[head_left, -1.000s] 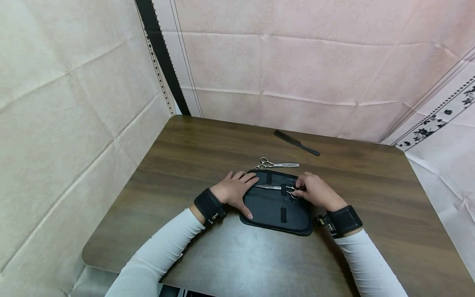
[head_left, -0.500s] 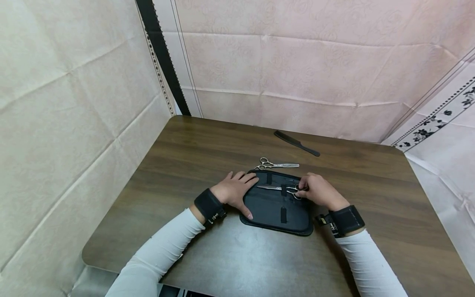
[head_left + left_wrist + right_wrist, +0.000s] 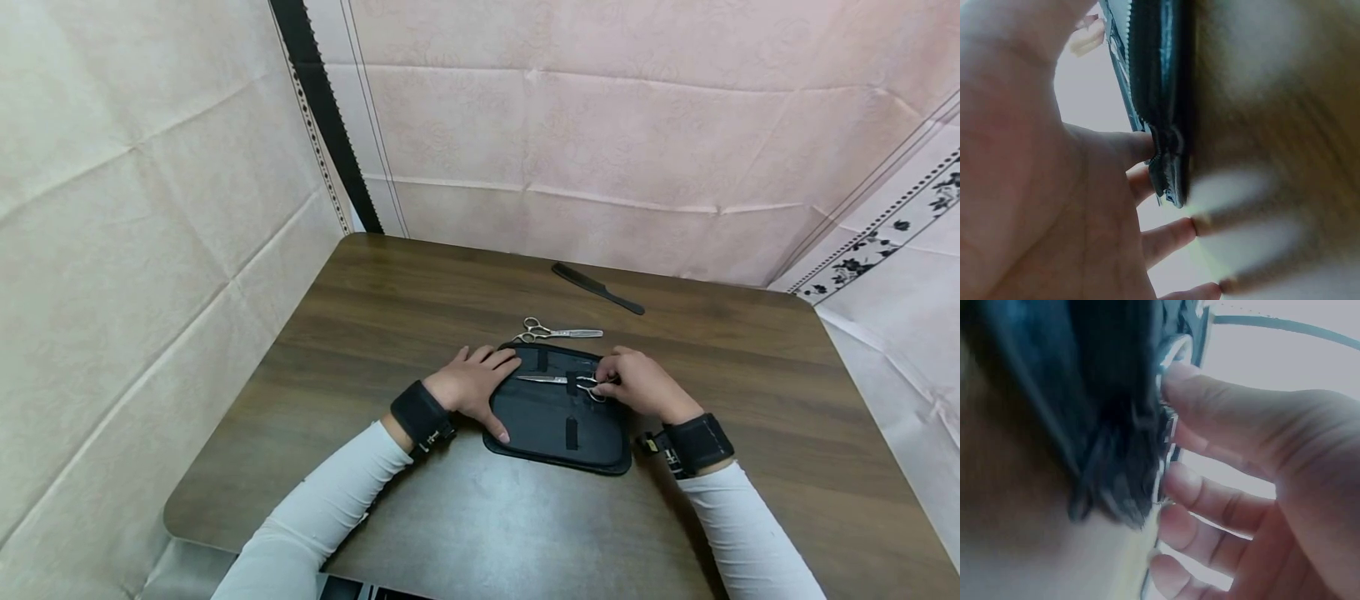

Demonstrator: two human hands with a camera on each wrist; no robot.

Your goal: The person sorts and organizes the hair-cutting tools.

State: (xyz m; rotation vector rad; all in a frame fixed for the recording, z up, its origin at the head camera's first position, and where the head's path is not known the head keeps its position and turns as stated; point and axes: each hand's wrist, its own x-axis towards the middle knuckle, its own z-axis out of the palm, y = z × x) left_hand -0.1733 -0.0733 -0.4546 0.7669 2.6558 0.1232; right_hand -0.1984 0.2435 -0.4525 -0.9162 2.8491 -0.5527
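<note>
A black zip case (image 3: 528, 427) lies opened flat on the table, with elastic loops across its inside. Scissors (image 3: 542, 379) lie across its upper part, blades to the left and passing under a loop (image 3: 572, 383). My right hand (image 3: 645, 387) holds them by the finger rings, its thumb at one ring (image 3: 1185, 342) in the right wrist view. With fingers spread, my left hand (image 3: 472, 390) rests on the case's left edge. In the left wrist view its fingertips reach past the zipped edge (image 3: 1163, 69) to the tabletop.
Thinning scissors (image 3: 573, 333) lie just behind the case, rings to the left. Farther back is a black comb (image 3: 597, 287) with a handle. The brown wooden table (image 3: 420, 283) has cloth-covered walls (image 3: 600, 133) behind it and at the left.
The scissors slid slightly right with my right hand, then back left under the loop. My left hand has stayed on the case.
</note>
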